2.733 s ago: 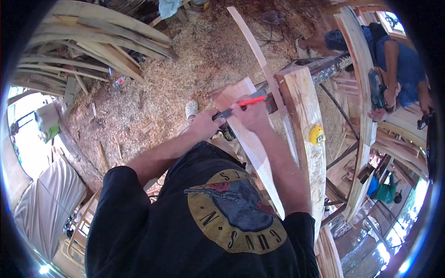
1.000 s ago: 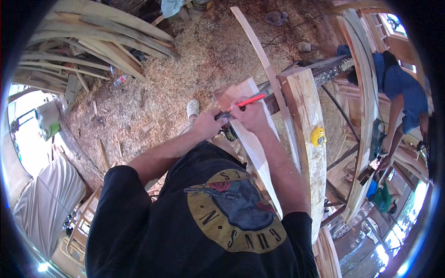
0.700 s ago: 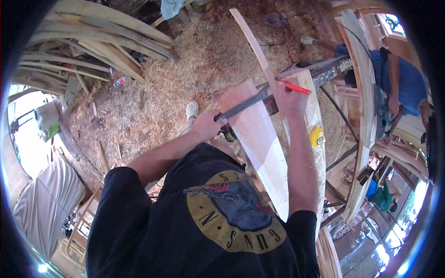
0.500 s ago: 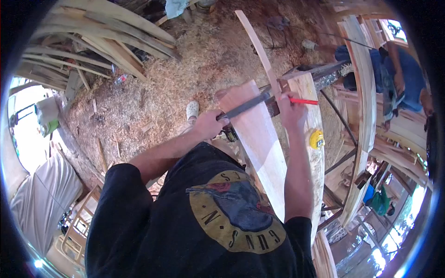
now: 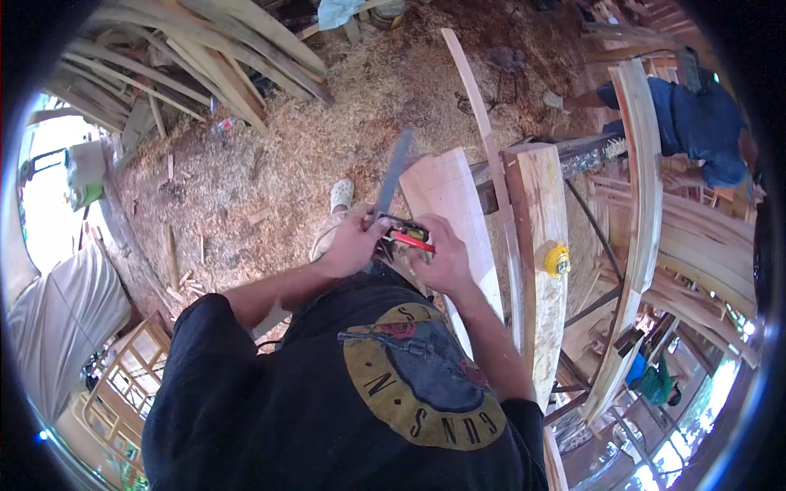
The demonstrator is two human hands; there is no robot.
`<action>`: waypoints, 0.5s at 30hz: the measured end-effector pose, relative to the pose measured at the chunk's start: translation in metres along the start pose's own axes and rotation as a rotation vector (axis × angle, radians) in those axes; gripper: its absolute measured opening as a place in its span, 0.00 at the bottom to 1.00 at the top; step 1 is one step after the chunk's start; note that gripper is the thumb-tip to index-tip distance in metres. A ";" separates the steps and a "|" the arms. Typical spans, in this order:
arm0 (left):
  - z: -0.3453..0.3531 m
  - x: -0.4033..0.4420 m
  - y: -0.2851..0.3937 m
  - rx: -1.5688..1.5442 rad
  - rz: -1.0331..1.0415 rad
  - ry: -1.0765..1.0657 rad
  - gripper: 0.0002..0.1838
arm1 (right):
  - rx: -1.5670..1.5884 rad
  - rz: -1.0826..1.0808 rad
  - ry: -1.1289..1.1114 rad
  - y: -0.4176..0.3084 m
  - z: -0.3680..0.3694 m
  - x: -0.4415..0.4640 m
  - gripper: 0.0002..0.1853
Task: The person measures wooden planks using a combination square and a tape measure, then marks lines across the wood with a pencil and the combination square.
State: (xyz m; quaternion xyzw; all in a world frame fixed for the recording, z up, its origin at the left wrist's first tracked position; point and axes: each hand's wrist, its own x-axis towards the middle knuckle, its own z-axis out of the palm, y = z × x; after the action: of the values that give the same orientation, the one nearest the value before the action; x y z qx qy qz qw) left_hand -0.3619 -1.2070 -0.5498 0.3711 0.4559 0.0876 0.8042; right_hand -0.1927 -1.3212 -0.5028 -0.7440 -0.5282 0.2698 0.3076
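Observation:
My left hand (image 5: 350, 243) is closed around the stock end of a try square, whose grey metal blade (image 5: 395, 170) points up and away from my body. In my right hand (image 5: 446, 258) is a red pencil (image 5: 413, 240). Its fingers also reach the dark stock of the square, so both hands meet close in front of my waist. Just right of the blade lies a pale, wide board (image 5: 449, 188), and my right forearm crosses over it. A long thin wooden strip (image 5: 477, 106) runs alongside that board.
Right of the strip is a thick beam (image 5: 540, 196) carrying a yellow tape measure (image 5: 557, 260). Another long plank (image 5: 639, 180) stands further right, with a person in blue (image 5: 696, 131) behind it. Stacked boards (image 5: 246, 49) lie upper left, and shavings (image 5: 270, 172) cover the ground.
The square has come off the wide board and swung toward upright, close to my body. My right hand has left the thin strip and moved left with the pencil to meet my left hand.

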 end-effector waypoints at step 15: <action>0.011 0.053 -0.037 0.004 0.024 -0.030 0.24 | -0.003 0.117 0.163 0.038 0.035 0.006 0.13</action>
State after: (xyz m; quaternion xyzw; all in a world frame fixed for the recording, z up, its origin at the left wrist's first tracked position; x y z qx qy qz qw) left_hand -0.3302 -1.2131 -0.6070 0.3796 0.4395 0.0908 0.8090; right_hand -0.1929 -1.3188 -0.5544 -0.7936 -0.4575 0.2249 0.3321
